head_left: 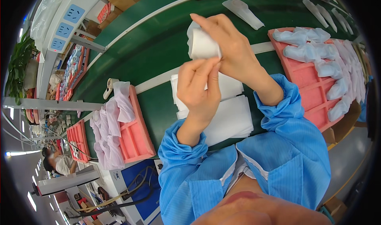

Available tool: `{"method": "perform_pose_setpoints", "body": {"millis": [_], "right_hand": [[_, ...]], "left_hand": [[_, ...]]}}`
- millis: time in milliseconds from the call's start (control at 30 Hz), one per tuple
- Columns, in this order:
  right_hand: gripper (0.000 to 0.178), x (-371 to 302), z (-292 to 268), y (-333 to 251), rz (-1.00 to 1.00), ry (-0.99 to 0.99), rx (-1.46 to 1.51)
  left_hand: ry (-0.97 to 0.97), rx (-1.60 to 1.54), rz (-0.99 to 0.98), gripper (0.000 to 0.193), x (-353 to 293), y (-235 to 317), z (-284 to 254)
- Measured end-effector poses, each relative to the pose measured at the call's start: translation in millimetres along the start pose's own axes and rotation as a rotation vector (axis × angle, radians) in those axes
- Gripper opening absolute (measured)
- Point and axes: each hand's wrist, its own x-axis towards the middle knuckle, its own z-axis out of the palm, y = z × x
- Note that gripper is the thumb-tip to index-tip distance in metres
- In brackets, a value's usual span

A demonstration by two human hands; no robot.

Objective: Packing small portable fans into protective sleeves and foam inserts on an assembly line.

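In my right hand [234, 46] is a white rounded piece [204, 44] with a thin translucent wrapper around it, held above the green work surface. My left hand [198, 86] is closed in a pinch at the lower edge of that wrapper, just below the right fingers. The fingertips of both hands nearly meet there. Beneath them lie stacks of flat white sheets or sleeves [226, 119], partly covered by my left hand and wrist.
A pink divided tray [295, 72] with bluish wrapped pieces stands at right. Another pink tray [137, 133] with pale lilac wrapped pieces is at left. One wrapped piece [242, 12] lies on the green belt [158, 34]. Power sockets [65, 29] sit on a post; another person [61, 161] is far left.
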Motion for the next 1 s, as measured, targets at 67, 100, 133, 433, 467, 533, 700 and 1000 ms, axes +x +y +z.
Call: {"method": "perform_pose_setpoints", "body": {"millis": [67,100,133,433,467,533,700,1000], "right_hand": [[0.068,2,-1,3,0.083,0.103,0.077],[0.068,1,-2,3,0.082,0.105,0.074],[0.068,-2,-2,2,0.178,0.103,0.122],[0.065,0,1,-2,0.133,-0.126,0.438],[0.062,-3,5,1,0.206,-0.401,0.571],[0.051,-12,17,-4,0.255,-0.51,0.767],[0.048,-6,11,-12,0.214,-0.163,0.192],[0.039,-6,20,-13,0.237,-0.083,0.364]], "left_hand": [[-0.004,-0.01,0.04,0.03,5,-4,-5],[-0.053,0.034,-0.031,0.038,8,-4,-8],[-0.101,0.079,-0.103,0.046,11,-3,-9],[-0.161,-0.661,-0.473,0.053,25,-34,-44],[-0.141,-0.821,-0.41,0.054,24,-36,-45],[-0.012,-0.884,-0.329,0.061,24,-37,-41],[0.202,-0.581,-0.338,0.064,20,-40,-37],[0.151,-0.01,-0.08,0.023,27,-25,-45]]}}
